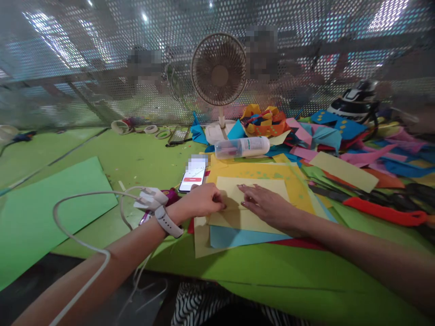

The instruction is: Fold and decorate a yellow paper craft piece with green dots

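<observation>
A sheet of pale yellow paper lies in front of me on a stack of coloured sheets, with a crease or edge across its middle. My left hand rests at the paper's left side, fingers curled and pressed together on it. To the right, my right hand lies on the same paper, fingers stretched out and fingertips touching it. Beneath are a light blue sheet and a yellow sheet with green spots. A lit phone lies just beyond my left hand.
Behind the stack are a clear bottle and a fan. Folded coloured paper is heaped at right, near red-handled scissors. A white charger with its cable lies by my left wrist; a green sheet is at left.
</observation>
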### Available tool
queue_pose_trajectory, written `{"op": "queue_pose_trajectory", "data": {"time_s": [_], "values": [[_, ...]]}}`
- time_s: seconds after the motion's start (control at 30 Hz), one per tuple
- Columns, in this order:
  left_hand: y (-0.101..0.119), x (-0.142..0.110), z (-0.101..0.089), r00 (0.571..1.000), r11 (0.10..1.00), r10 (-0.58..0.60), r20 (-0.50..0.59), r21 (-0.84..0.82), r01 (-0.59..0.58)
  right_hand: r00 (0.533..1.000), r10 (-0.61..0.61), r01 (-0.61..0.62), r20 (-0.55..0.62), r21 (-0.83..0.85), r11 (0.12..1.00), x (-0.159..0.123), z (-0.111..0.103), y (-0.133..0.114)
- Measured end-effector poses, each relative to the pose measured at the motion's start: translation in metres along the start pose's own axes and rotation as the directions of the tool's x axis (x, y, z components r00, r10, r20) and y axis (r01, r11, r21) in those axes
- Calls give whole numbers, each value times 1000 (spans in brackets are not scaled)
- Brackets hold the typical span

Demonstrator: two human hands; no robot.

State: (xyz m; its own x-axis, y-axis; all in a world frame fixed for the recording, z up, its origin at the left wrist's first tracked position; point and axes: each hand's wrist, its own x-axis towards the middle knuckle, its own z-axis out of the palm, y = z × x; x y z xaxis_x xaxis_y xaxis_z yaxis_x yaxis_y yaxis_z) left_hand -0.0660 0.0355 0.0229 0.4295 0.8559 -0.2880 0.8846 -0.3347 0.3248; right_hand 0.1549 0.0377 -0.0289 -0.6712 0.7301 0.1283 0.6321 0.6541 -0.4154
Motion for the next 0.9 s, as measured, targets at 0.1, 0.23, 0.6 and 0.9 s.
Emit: {"op": "queue_pose_trajectory", "data": {"time_s": [0.1, 0.23, 0.6, 0.9], "values": [[5, 0, 0, 999, 999, 13, -38, 46, -11, 1000, -15, 15, -11, -10, 1000, 1, 0, 0], [13, -1, 0, 996, 993, 43, -75, 112, -34, 1000, -12, 12, -1, -38, 999, 1, 1, 1], [29, -17, 55, 939, 933, 276, -206, 292, -210, 1000, -18, 18, 4, -57, 998, 3, 3, 3], [45, -29, 67, 951, 949, 244, -190, 248, -194, 998, -42, 43, 49, -15, 999, 3, 3, 6]]}}
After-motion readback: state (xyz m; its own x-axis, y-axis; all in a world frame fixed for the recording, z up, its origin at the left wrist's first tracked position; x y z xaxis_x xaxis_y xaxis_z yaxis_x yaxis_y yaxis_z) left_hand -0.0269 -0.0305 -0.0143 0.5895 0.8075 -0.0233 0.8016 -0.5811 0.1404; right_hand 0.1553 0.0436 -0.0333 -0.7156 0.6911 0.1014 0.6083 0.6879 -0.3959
